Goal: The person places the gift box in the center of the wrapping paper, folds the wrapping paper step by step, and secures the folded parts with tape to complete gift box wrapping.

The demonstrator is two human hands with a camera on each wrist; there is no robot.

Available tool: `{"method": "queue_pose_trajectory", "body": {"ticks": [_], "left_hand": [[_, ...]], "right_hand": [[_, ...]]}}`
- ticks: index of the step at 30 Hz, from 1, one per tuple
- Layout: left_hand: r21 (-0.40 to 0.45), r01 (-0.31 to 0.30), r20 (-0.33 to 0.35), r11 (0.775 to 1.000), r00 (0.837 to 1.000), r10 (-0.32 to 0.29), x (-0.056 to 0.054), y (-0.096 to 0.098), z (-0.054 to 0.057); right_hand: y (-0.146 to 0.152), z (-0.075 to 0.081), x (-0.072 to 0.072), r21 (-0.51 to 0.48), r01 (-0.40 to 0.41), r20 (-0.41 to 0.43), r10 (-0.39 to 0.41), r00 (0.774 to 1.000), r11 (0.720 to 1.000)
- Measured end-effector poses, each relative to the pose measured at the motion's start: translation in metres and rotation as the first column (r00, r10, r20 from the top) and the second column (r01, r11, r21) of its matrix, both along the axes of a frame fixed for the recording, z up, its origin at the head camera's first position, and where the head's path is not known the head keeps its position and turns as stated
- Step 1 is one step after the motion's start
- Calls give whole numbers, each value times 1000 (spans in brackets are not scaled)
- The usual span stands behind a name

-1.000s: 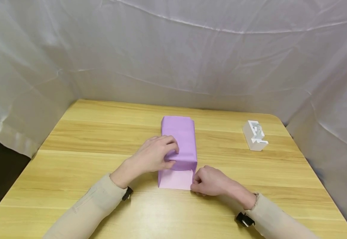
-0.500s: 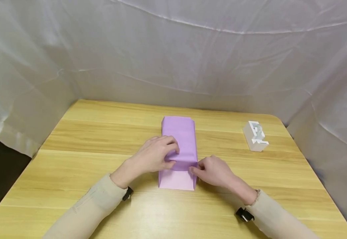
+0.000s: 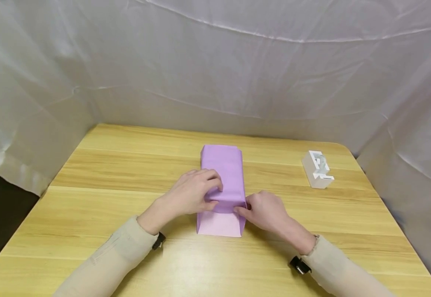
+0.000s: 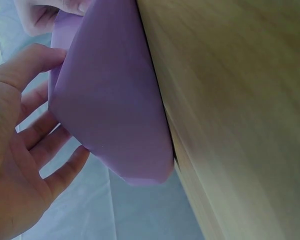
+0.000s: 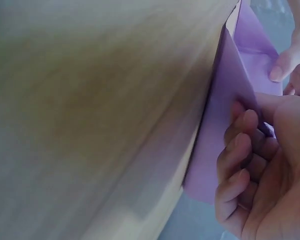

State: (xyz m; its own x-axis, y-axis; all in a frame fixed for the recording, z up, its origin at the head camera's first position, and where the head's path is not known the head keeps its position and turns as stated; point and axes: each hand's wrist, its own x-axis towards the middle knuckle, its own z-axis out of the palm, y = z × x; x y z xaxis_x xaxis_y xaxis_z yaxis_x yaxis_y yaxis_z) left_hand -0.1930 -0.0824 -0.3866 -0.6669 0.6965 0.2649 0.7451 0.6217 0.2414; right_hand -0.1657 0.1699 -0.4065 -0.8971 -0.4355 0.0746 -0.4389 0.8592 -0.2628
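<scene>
A purple-wrapped box lies flat near the middle of the wooden table, its long side running away from the person. From its near end a paper flap sticks out toward the person, pale inner face up, with a narrow purple side fold standing at its right edge. I see the right hand pinching the paper at that near right corner: the thumb is on the inner side, the curled fingers are on the outer side, and the paper is caught between them. The left hand rests on the box from its left, loosely bent, fingers over the top and thumb at the near end, with a wide gap between thumb and fingers; it touches rather than clasps. Beige sleeves cover both forearms, and a small black device sits under the right cuff. Well apart, toward the table's far right corner, stands a white tape dispenser. Pale, creased sheeting hangs behind the table and along its sides.
</scene>
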Motion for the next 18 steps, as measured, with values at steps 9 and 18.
{"method": "queue_pose_trajectory", "body": {"ticks": [9,18], "left_hand": [[-11,-1,14,1000,1000,1,1,1,1],[3,-7,15,1000,1000,7,0,0,0]], "right_hand": [[8,6,3,-113,-8,94,19,995,994],[9,3,1,-155,-39,93,54,994,987]]}}
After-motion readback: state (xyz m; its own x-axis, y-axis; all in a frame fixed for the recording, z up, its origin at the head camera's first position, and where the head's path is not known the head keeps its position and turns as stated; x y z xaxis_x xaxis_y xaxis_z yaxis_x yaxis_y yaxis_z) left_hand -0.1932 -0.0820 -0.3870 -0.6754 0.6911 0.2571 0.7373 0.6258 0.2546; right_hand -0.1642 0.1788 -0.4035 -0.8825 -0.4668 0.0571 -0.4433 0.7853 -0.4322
